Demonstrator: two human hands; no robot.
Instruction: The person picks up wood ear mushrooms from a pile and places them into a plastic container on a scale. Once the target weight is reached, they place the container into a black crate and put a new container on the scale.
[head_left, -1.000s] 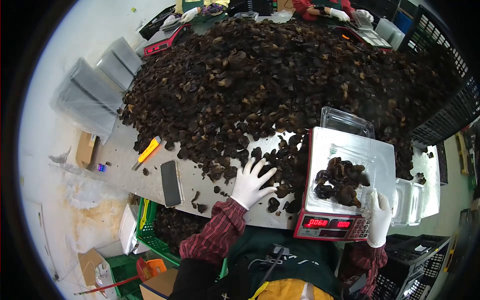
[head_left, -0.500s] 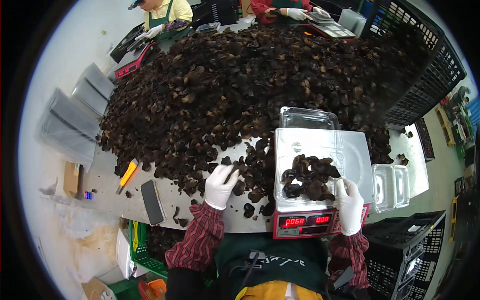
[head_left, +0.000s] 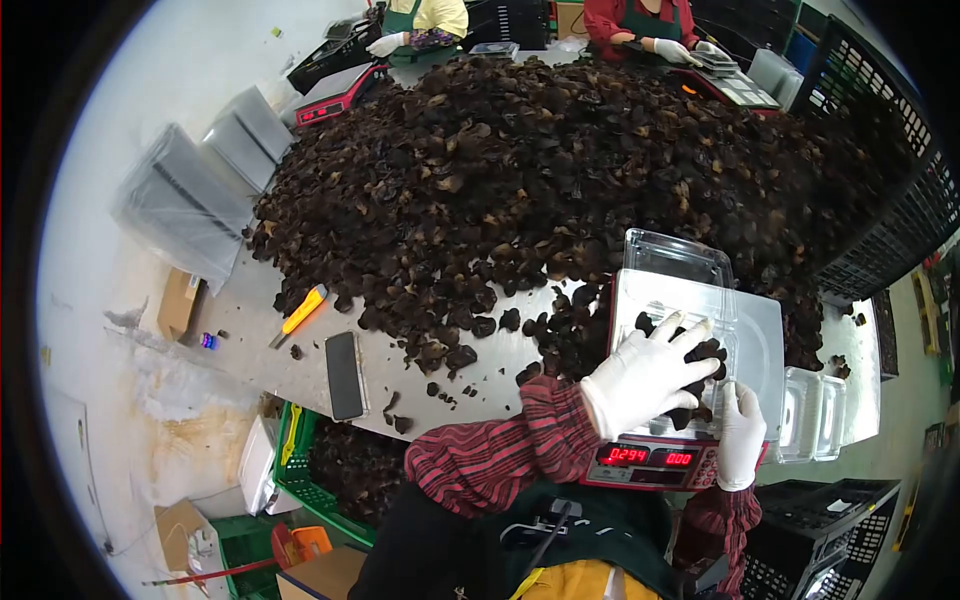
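Observation:
My left hand, in a white glove, lies with its fingers spread over dark wood ear mushrooms in a clear plastic box. The box rests on a red and white scale, whose lit display reads 0.294 on the left and 0.00 on the right. At the box's near right corner, my right hand, also gloved, has its fingers closed on the rim. The left hand hides much of what is in the box. A large heap of wood ear mushrooms covers the table behind.
A phone and a yellow utility knife lie on the left. Clear boxes stand right of the scale, a black crate behind. Across the heap are two co-workers, one in yellow, one in red.
My left hand has moved from the loose mushrooms at the heap's edge onto those in the box. The display has gone from 0.068 to 0.294. The whole view has shifted, moving things rightward.

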